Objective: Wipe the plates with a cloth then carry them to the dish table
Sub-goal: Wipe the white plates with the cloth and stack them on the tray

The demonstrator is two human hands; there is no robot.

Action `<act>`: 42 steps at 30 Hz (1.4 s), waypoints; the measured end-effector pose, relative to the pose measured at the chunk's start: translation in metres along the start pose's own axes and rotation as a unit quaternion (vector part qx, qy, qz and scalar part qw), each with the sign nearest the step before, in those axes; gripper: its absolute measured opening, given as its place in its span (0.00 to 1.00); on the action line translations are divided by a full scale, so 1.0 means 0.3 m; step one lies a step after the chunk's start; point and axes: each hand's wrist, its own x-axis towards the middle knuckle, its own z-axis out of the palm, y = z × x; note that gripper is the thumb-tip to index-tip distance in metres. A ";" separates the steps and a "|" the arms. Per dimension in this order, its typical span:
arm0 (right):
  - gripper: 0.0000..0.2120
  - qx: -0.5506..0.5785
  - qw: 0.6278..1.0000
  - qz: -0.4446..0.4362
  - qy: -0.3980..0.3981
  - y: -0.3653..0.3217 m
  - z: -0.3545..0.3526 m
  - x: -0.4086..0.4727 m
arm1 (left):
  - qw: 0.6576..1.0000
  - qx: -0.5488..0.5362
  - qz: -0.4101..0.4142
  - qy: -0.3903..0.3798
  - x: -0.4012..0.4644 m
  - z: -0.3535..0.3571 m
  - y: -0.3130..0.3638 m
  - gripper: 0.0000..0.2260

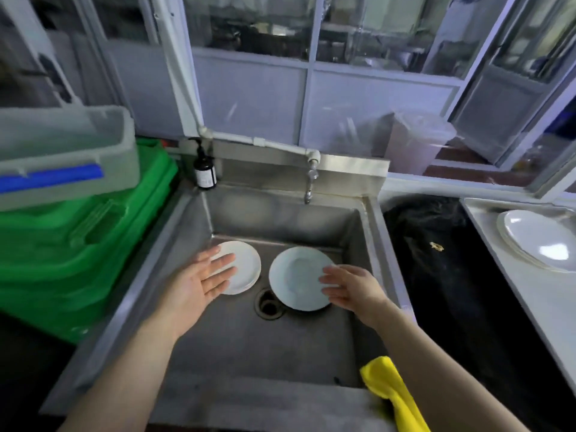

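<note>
Two lots of white plates lie on the floor of a steel sink (280,344). A small stack of plates (247,268) sits at the left and a single wider plate (296,277) at the right. My left hand (204,280) hovers open over the near edge of the stack, fingers spread. My right hand (352,288) is open over the right rim of the single plate; whether it touches is unclear. A yellow cloth (392,391) hangs over the sink's front right corner, under my right forearm. More white plates (539,238) are stacked on the steel table (511,275) at far right.
A drain (268,304) opens between the plates. A tap (310,182) hangs over the back of the sink, with a dark pump bottle (204,173) at the back left. Green crates (78,244) and a clear tub (62,154) stand left. A black-lined bin (442,260) is right.
</note>
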 end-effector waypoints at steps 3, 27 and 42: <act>0.10 -0.037 0.999 0.035 -0.021 0.043 0.106 0.085 | 0.999 -0.016 -0.018 0.036 0.007 -0.129 -0.008 0.13; 0.17 -0.135 0.938 0.321 0.003 0.536 0.616 1.067 | 0.916 -0.071 -0.189 0.347 0.239 -0.455 -0.353 0.10; 0.12 -0.116 0.955 0.273 -0.010 0.613 0.634 1.156 | 0.890 -0.104 -0.201 0.395 0.253 -0.455 -0.410 0.11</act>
